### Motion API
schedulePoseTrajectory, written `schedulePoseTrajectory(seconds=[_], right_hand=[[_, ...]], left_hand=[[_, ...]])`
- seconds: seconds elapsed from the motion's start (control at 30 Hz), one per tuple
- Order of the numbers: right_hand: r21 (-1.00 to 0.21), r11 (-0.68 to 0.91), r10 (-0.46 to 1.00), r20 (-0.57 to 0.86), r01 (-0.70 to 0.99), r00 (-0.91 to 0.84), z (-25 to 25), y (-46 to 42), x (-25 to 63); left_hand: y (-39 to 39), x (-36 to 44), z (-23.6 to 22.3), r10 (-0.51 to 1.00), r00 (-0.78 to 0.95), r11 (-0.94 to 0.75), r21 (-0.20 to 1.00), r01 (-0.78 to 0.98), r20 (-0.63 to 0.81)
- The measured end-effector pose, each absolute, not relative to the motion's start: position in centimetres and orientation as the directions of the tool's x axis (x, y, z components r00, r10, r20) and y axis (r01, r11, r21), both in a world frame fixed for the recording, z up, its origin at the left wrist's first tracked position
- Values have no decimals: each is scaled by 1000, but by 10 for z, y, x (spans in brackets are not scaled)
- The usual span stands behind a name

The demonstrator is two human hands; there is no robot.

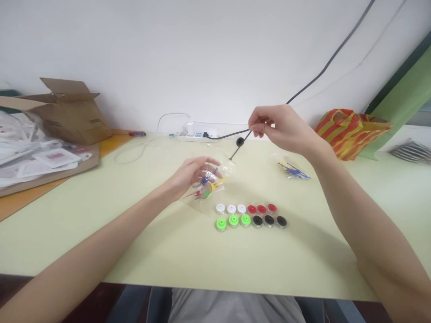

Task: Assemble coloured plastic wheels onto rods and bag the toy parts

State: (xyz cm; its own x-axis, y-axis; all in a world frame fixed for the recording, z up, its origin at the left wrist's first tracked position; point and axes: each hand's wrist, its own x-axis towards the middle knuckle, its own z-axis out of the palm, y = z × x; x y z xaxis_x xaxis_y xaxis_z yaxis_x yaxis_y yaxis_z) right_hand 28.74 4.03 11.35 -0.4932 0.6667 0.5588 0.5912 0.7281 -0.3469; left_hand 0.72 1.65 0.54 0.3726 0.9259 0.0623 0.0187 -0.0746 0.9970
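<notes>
**Status: small parts sorted into rows, one thin rod in hand**

Twelve round caps point(251, 215) stand in two rows on the tabletop point(168, 251): white and red behind, green and black in front. This portion appears complete. The left hand point(190, 172) cups a clear bag of small coloured parts point(207, 186), fingers loosely curled. The right hand point(279, 128), raised above the tabletop, pinches a thin dark rod point(240, 146) between fingertips. A second bag of blue and yellow parts point(292, 170) lies unopened to the right, apparently still to process
</notes>
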Motion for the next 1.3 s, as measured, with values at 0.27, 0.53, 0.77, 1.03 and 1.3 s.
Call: schedulePoseTrajectory(seconds=[0.27,0.53,0.77,1.03,1.3], right_hand=[[-201,767,586,604,609,-539,117,5,257],[-126,767,554,625,630,-549,114,-2,246],[-266,820,568,478,506,-670,97,8,234],[-246,872,489,496,424,-718,81,5,223],[-558,690,717,441,461,-540,81,24,228]], left_hand=[[11,9,9,905,419,-71,997,-12,70],[9,12,11,880,470,-73,997,-21,74],[8,10,14,876,475,-44,994,-102,87],[11,10,9,890,435,-92,988,-128,139],[13,9,12,897,408,-67,966,-250,168]])
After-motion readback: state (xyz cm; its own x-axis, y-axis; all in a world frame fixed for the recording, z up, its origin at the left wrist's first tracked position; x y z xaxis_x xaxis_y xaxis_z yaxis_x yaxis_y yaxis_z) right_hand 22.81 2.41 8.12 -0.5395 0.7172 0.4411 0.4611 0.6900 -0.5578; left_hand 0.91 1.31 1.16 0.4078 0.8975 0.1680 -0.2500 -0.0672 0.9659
